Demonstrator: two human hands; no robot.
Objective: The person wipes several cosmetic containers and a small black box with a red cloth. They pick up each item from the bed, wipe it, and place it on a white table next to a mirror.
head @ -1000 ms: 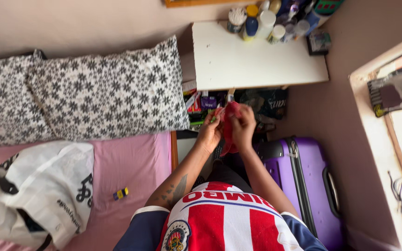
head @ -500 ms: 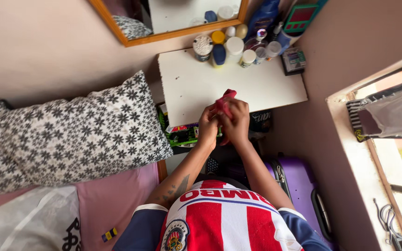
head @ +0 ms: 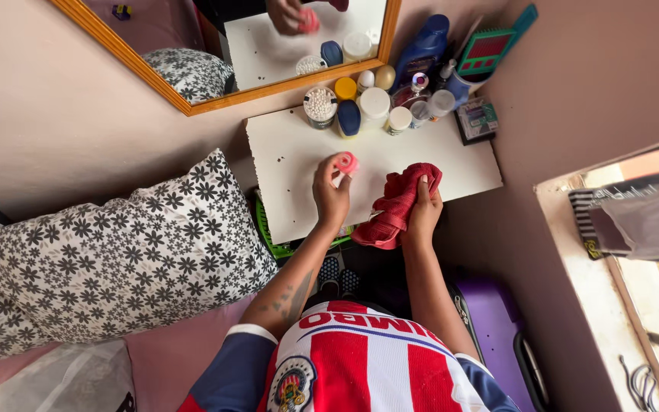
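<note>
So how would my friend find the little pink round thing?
Find the white shelf under the orange-framed mirror. Over its middle, the left hand holds a small pink round thing by the fingertips. It sits away from the bottles at the back, beside the red cloth.

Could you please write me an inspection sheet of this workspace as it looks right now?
Surface: white shelf, speckled, bare at the front.
Job's things: small pink round container; red cloth.
Clutter: bottles and jars along the mirror; green hairbrush.
Grippers: left hand pinches the container; right hand grips the cloth.
Cables: wire bundle by the window sill.
Surroundings: floral pillow, purple suitcase.
</note>
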